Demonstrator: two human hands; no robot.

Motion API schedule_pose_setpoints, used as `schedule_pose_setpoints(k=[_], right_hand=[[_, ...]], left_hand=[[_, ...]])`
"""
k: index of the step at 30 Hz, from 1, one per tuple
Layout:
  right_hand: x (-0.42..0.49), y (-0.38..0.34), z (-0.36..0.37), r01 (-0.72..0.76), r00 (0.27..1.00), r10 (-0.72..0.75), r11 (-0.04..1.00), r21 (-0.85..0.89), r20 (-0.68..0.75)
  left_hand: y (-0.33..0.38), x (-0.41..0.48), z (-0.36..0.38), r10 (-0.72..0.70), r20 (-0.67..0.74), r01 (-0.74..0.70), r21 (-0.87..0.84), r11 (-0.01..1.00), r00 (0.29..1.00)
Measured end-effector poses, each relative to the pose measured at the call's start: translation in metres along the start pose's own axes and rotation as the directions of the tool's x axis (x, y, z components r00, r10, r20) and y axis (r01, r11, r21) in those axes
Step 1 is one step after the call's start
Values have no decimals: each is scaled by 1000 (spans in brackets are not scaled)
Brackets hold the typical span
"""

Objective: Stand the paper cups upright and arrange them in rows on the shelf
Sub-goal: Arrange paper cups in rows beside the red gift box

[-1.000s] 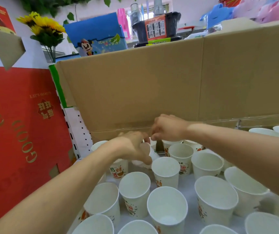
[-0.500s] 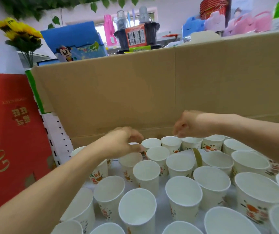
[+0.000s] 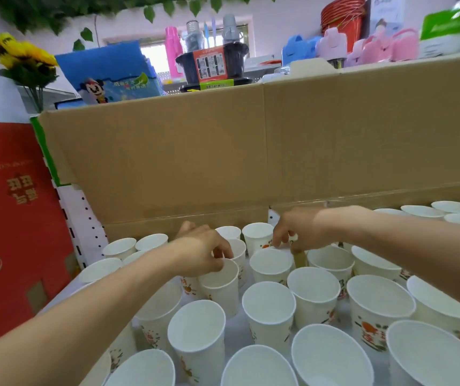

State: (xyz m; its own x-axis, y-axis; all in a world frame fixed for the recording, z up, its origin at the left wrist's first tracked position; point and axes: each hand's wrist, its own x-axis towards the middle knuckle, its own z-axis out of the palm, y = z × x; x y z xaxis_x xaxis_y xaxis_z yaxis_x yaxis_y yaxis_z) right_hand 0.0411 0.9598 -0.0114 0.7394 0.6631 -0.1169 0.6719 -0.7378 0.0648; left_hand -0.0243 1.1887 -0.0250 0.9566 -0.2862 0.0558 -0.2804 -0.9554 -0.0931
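Several white paper cups with orange print stand upright, crowded on the white shelf. My left hand pinches the far rim of one upright cup left of the middle. My right hand reaches down with its fingertips on the rim of another cup near the back row. More cups stand against the back, and a further group sits at the far right. Both forearms cross over the front cups.
A tall brown cardboard wall closes off the back of the shelf. A red printed box stands at the left beside a white pegboard strip. Sunflowers, a blue box and pink goods sit behind the cardboard.
My left hand has dropped from the back row onto a cup nearer to me. My right hand has lowered onto a cup rim. The camera has shifted, showing more cups to the left.
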Motion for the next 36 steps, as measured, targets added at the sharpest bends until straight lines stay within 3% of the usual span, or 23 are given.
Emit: schedule_pose_setpoints(k=[3, 7, 9, 12, 15, 18, 21, 27, 30, 33, 36], right_hand=[[1, 1, 4, 31, 998, -35, 997, -70, -48], [4, 1, 8, 20, 999, -17, 996, -88, 32], [5, -2, 8, 49, 998, -54, 989, -141, -28], [6, -3, 9, 84, 980, -129, 959, -271, -154], [9, -3, 12, 97, 959, -171, 947, -306, -226], [12, -2, 10, 88, 977, -130, 968, -236, -168], [13, -5, 11, 96, 989, -112, 984, -152, -97], [22, -10, 11, 51, 955, -113, 974, -222, -275], [19, -9, 2, -33, 980, 27, 999, -29, -199], [14, -5, -8, -69, 985, 89, 989, 132, -148], [3, 14, -17, -89, 963, 133, 978, 187, -233]], left_hand=[[-6, -8, 2, -13, -5, 13, 2, 1000, 1000], [-5, -19, -1, -62, 39, 64, -39, 997, 997], [0, -23, -6, -72, -8, 70, -122, 990, 997], [16, -28, -9, -5, -167, -37, -250, 968, 986], [36, -27, -9, 94, -158, -130, -231, 964, 983], [45, -22, -11, 122, -77, -131, -137, 982, 990], [44, -22, -10, 120, -37, -124, -146, 981, 992], [35, -39, -9, 88, -58, -93, -81, 992, 994], [32, -47, -11, 47, -74, -53, -78, 996, 996], [37, -51, -20, 28, -93, -41, -139, 989, 995], [46, -42, -42, 20, -191, -79, -306, 949, 981]])
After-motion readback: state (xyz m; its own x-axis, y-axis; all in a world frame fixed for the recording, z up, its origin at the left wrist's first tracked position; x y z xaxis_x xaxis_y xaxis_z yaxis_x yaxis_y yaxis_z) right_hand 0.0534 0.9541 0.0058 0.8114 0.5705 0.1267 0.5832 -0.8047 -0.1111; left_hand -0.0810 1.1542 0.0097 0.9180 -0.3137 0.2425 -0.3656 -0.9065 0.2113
